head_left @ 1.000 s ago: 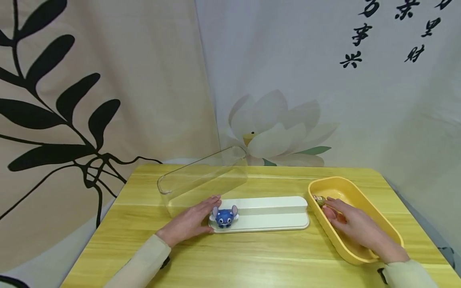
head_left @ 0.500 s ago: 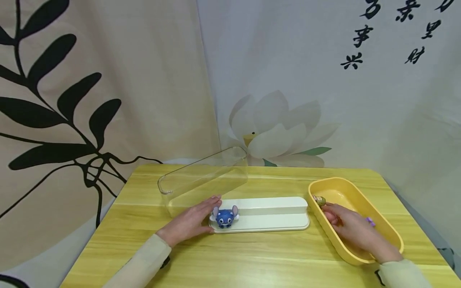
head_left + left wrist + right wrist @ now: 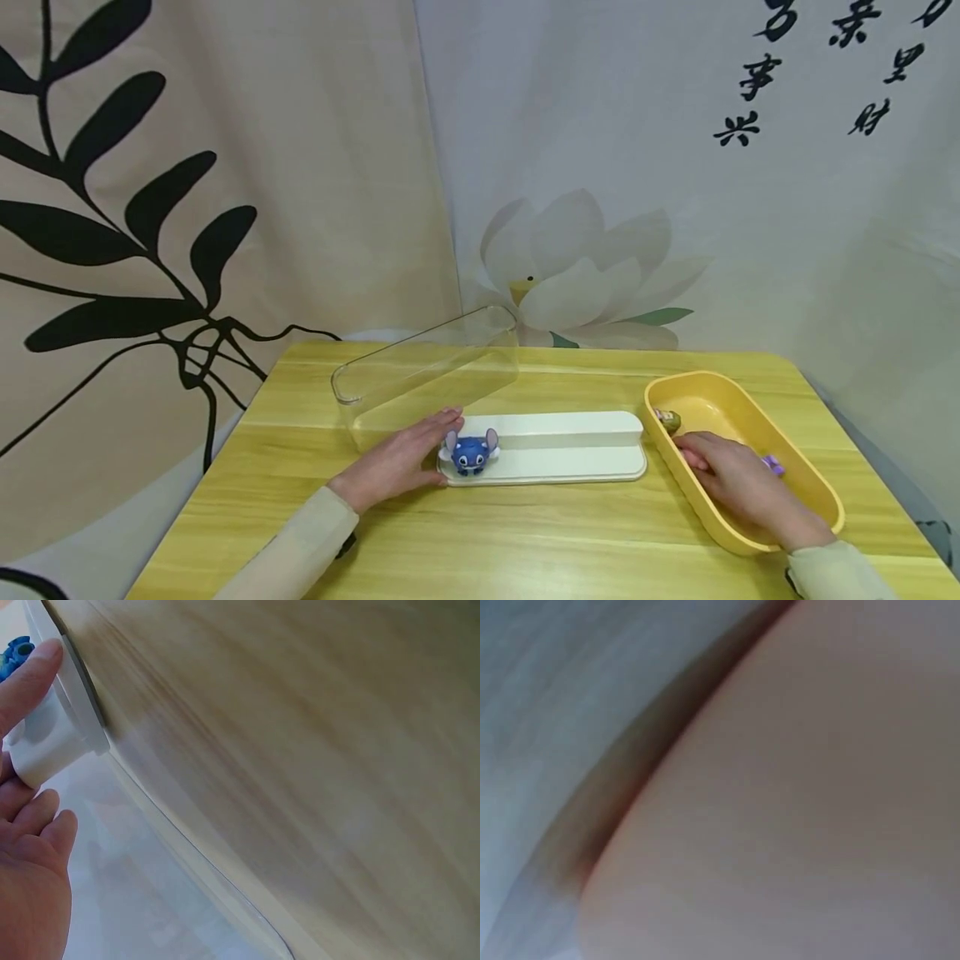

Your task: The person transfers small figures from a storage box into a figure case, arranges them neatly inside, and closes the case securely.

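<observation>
My left hand (image 3: 397,462) grips the left end of a white stepped display base (image 3: 570,458), thumb at the front edge and fingers behind. In the left wrist view the thumb (image 3: 34,682) lies beside the base's end (image 3: 56,742). A blue big-eared figurine (image 3: 470,455) stands on that end. My right hand (image 3: 742,483) reaches down into a yellow tray (image 3: 813,479), fingers curled around a small pink thing (image 3: 692,457), mostly hidden. Near the fingertips lies an olive-coloured figurine (image 3: 669,421); a purple piece (image 3: 773,465) shows beside the hand. The right wrist view is blurred skin.
A transparent cover (image 3: 427,375) lies behind the base, at the back left of the wooden table (image 3: 525,533). Printed curtains (image 3: 337,167) hang directly behind the table's far edge.
My right hand has drawn its fingers in and lowered slightly inside the tray, uncovering the olive figurine and the purple piece. My left hand keeps its place on the base.
</observation>
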{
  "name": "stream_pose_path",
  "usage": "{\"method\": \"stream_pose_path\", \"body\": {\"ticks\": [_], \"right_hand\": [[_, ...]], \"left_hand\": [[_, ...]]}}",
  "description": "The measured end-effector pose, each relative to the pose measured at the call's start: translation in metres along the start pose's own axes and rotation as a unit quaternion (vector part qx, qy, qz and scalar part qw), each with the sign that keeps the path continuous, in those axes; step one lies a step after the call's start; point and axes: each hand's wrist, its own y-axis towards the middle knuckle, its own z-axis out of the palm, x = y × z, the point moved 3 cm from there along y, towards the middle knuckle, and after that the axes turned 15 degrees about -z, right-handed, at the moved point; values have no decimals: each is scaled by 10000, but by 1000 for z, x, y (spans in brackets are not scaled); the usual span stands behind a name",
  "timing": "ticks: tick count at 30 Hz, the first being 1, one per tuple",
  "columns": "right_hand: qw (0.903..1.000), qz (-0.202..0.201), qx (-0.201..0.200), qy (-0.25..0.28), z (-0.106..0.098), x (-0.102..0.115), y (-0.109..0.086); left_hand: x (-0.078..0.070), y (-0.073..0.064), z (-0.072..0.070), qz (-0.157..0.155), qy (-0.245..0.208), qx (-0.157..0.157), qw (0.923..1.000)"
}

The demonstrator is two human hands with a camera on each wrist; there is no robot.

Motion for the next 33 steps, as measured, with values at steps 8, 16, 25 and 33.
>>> {"method": "stream_pose_path", "body": {"ticks": [8, 16, 25, 33], "right_hand": [[9946, 907, 330, 372, -3, -1, -3], [9827, 1699, 416, 611, -21, -1, 1], [9793, 1830, 39, 864, -44, 8, 3], [9807, 1713, -549, 765, -60, 19, 9]], "left_hand": [[-1, 0, 0, -43, 1, 31, 10000], [-2, 0, -1, -87, -32, 77, 9999], [0, -2, 0, -127, -100, 48, 9999], [-1, -1, 0, -87, -100, 47, 9999]]}}
